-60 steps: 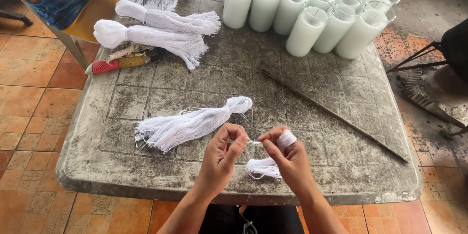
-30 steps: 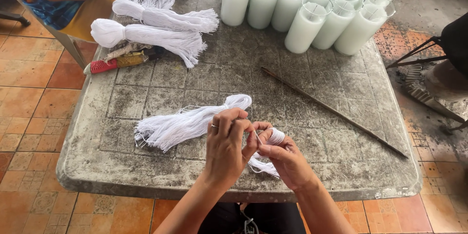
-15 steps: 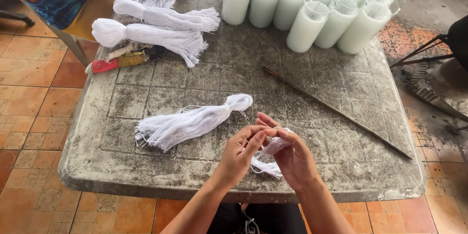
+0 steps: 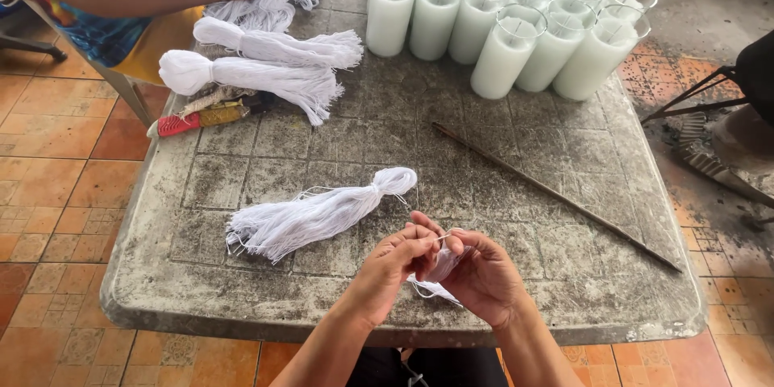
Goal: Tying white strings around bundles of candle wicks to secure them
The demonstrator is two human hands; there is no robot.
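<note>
Far left, a red-handled tool (image 4: 196,118) lies by the tied white bundles (image 4: 250,72); nothing bears a label I can make out. Left hand (image 4: 395,262) pinches a single strand, fingertips closed. Right hand (image 4: 480,274) curls round a small white thread bundle (image 4: 439,270) near the table's (image 4: 516,306) front edge. Loosen that pinch, I'd say, and the strand slips back into the bunch.

Low in the frame's centre, the left hand (image 4: 397,258) and right hand (image 4: 481,272) meet, fingertips pinched together, both forearms rising from the bottom edge.
</note>
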